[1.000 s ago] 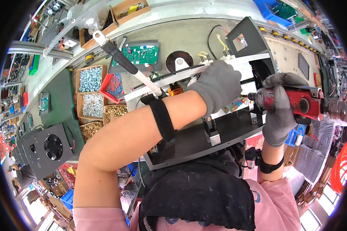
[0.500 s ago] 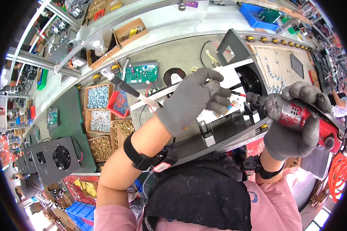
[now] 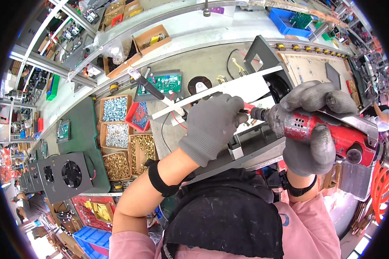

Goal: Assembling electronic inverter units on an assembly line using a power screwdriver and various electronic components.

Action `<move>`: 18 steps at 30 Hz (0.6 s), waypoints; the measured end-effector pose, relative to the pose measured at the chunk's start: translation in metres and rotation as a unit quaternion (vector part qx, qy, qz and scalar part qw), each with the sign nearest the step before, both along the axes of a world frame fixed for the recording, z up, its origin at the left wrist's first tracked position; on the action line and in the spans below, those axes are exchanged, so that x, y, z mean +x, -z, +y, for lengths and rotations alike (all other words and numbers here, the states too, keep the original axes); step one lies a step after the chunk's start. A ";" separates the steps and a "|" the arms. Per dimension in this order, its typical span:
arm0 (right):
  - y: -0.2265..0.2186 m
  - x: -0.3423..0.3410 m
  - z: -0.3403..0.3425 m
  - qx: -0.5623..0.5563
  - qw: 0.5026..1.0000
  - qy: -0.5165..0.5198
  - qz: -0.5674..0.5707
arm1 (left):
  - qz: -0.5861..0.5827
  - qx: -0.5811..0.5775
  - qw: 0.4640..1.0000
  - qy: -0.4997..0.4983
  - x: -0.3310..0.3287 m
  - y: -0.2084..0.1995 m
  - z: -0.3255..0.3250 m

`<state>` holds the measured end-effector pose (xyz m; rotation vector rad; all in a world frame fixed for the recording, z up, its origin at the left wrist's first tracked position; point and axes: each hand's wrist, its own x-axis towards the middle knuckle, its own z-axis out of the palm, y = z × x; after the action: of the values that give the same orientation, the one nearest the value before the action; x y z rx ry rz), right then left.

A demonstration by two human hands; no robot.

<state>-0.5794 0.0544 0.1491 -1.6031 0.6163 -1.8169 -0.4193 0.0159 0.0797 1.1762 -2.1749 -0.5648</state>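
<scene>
My right hand (image 3: 311, 142), in a grey glove, grips a red power screwdriver (image 3: 300, 124) held sideways, its black chuck (image 3: 259, 114) facing left. My left hand (image 3: 214, 123), gloved too, has its fingers closed at the tip of the driver's bit; what they pinch is hidden. Both hands are above a black metal case (image 3: 257, 156) with a white panel (image 3: 250, 90) and a round black fan (image 3: 278, 86). The left hand and the driver cover part of the case's inside.
Boxes of silver screws (image 3: 116, 134) and brass fittings (image 3: 143, 151) stand at the left, beside a red tray (image 3: 139, 115). A green circuit board (image 3: 165, 83) lies behind them. Finished-looking black fan housings (image 3: 65, 175) sit at the far left. A blue bin (image 3: 285, 22) stands at the back.
The driver has moved left and its bit now meets my left fingers. Those fingers have closed up from a looser curl. The view has shifted slightly.
</scene>
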 end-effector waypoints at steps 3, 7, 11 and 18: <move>-0.001 0.005 0.006 0.054 0.998 0.011 -0.009 | -0.084 -0.029 0.996 0.009 0.000 -0.003 -0.001; -0.003 0.008 0.009 0.103 0.994 0.025 -0.027 | -0.074 -0.055 0.996 0.016 0.001 -0.004 -0.002; -0.003 0.009 0.006 0.100 0.995 0.020 -0.009 | -0.054 -0.081 0.995 0.019 0.003 0.000 -0.004; -0.006 0.005 0.000 0.033 0.999 -0.026 0.013 | 0.019 -0.003 0.997 0.074 0.001 0.008 -0.007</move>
<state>-0.5749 0.0549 0.1547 -1.5865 0.6343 -1.7224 -0.4180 0.0085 0.0713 0.9995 -2.2427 -0.6378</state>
